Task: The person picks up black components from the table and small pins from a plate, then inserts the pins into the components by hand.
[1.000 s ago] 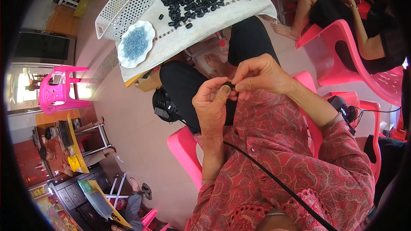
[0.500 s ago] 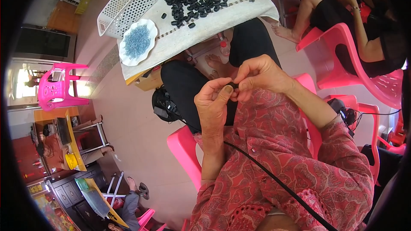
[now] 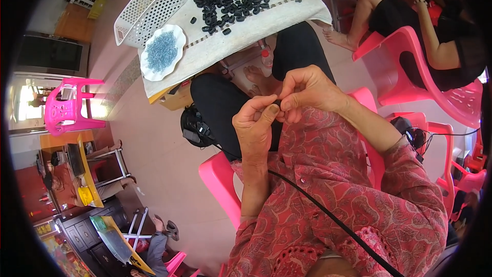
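Above my lap, my left hand [image 3: 257, 118] and my right hand [image 3: 311, 91] meet fingertip to fingertip. Both pinch one small black part [image 3: 277, 102], mostly covered by the fingers; its shape looks like the loose pieces on the table. Ahead of me lies a heap of small black ring-like parts [image 3: 225, 0] on a white cloth. Left of the heap, a white wavy-edged plate [image 3: 178, 66] holds many tiny clear bluish pieces [image 3: 162, 52]. Whether one of these is between my fingers I cannot tell.
A white perforated basket [image 3: 148, 7] stands behind the plate on the cloth-covered table [image 3: 225, 50]. A black cable [image 3: 333, 218] runs across my shirt. At the right a person sits on a pink chair [image 3: 405, 46]; another pink chair [image 3: 72, 105] stands at the left.
My hands stay pinched together at nearly the same place, with only a slight shift of the fingers. The table and its things sit slightly further left in the picture.
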The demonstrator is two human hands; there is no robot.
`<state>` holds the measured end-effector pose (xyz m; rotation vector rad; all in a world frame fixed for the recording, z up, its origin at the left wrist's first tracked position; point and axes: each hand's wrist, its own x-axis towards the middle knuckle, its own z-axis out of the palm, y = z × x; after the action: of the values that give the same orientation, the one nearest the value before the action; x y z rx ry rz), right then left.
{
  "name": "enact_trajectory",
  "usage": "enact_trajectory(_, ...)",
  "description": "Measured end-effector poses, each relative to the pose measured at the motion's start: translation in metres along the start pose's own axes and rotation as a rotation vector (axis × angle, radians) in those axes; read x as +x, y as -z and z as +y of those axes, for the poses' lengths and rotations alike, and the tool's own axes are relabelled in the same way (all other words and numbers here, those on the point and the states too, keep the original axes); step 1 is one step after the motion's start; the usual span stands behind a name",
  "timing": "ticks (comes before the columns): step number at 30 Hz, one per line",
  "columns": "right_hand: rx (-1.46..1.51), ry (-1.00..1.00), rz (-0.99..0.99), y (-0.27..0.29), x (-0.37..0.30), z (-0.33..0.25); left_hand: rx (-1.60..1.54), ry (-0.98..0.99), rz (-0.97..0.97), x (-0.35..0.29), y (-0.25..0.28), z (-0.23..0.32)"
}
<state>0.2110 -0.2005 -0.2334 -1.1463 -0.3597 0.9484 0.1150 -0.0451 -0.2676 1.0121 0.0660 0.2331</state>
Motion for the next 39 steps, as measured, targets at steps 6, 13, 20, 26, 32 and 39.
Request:
enact_trajectory(6, 0.035, 0.095, -0.04, 0.011, 0.005, 0.012, -0.174, 0.108, 0.023, 0.0, -0.004, 0.0)
enact_trajectory(13, 0.246, 0.045, -0.073, 0.008, 0.008, 0.011, -0.197, 0.123, 0.056, 0.002, -0.005, 0.005)
enact_trajectory(20, -0.009, 0.049, -0.017, 0.004, 0.008, 0.011, -0.032, 0.221, 0.085, 0.005, -0.002, 0.014)
enact_trajectory(26, -0.064, 0.018, 0.095, 0.004, 0.012, 0.011, -0.033, 0.18, 0.217, 0.029, 0.013, 0.031)
enact_trajectory(32, -0.037, -0.065, 0.205, 0.005, 0.016, 0.019, -0.059, 0.124, 0.356, 0.098, 0.049, 0.041)
enact_trajectory(39, -0.019, -0.086, 0.244, 0.014, 0.018, 0.027, 0.015, -0.033, 0.379, 0.214, 0.077, 0.094)
